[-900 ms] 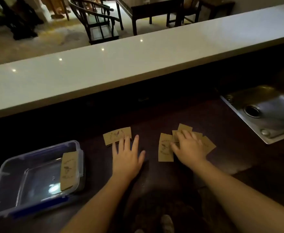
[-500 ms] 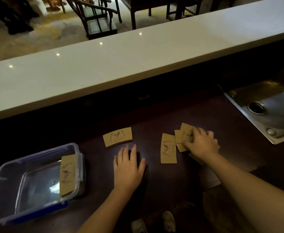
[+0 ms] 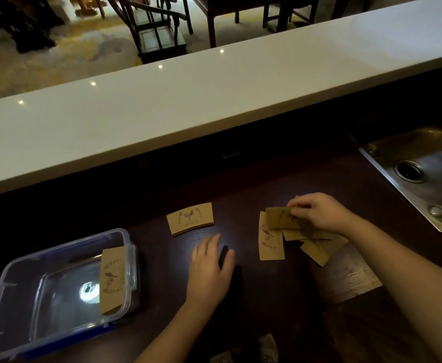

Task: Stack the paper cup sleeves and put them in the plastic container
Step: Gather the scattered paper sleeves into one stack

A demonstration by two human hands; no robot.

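Observation:
Brown paper cup sleeves with a printed bird lie on the dark wooden counter. My right hand [image 3: 319,212] pinches one sleeve [image 3: 280,218] and tilts it up off a loose pile of sleeves [image 3: 316,247]. Another sleeve [image 3: 270,242] lies flat just left of that pile. A small stack of sleeves [image 3: 190,218] sits apart at the centre. My left hand [image 3: 209,268] rests flat on the counter below that stack, fingers apart, holding nothing. The clear plastic container [image 3: 13,273] with blue clips stands at the left, one sleeve [image 3: 112,280] leaning inside against its right wall.
A steel sink [image 3: 424,174] is set into the counter at the right. A raised white bar top [image 3: 214,100] runs across behind the work surface. Dark chairs and a table stand beyond it.
My right hand moved right over the pile, closed on one sleeve and lifted its edge. My left hand drew back from the centre stack toward me.

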